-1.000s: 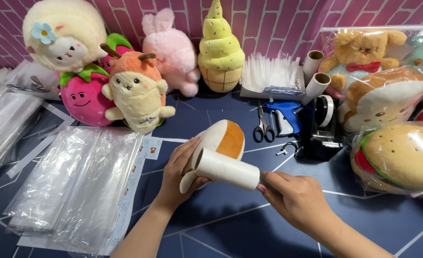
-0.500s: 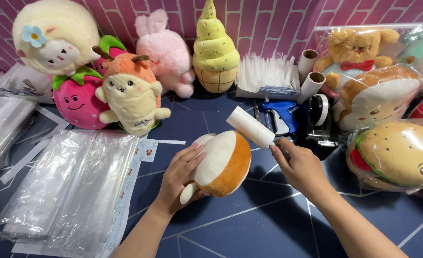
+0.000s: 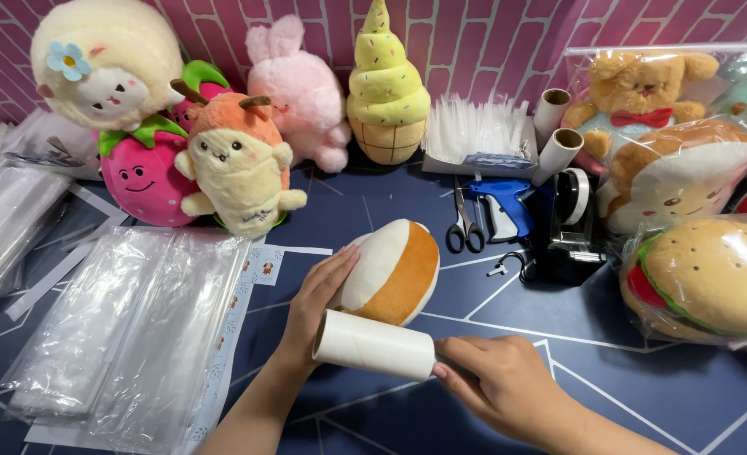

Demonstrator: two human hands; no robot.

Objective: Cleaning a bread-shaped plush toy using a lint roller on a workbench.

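Head view, the only view. Left hand (image 3: 319,295) lies flat with fingers extended on the near side of a round white-and-orange plush (image 3: 393,271), pinning it against the dark blue tabletop (image 3: 348,417); not a closed grip, more a steadying palm. Right hand (image 3: 496,389) is closed around the right end of a white roller (image 3: 373,344), which lies roughly horizontal just in front of the plush, touching or nearly touching its lower edge; exact contact not resolvable. Handling estimate: the plush looks soft, light and compressible, likely to roll or slide under sideways pressure, so a broad flat hold on its flank suits it better than a pinch. The roller looks like a stiff, light cylinder, best held at one end, leaving the barrel free. Edges and room: stack of clear plastic bags (image 3: 129,337) lies to the left, near the left forearm. Scissors (image 3: 463,227), a blue tagging gun (image 3: 502,206) and a black tape dispenser (image 3: 569,227) sit beyond the plush to the right, apart from it. Bagged burger plush (image 3: 711,282) crowds the right side. Row of plush toys, including a cream-and-orange one (image 3: 237,164), stands behind. Open tabletop remains in front, between the forearms and toward the near right.
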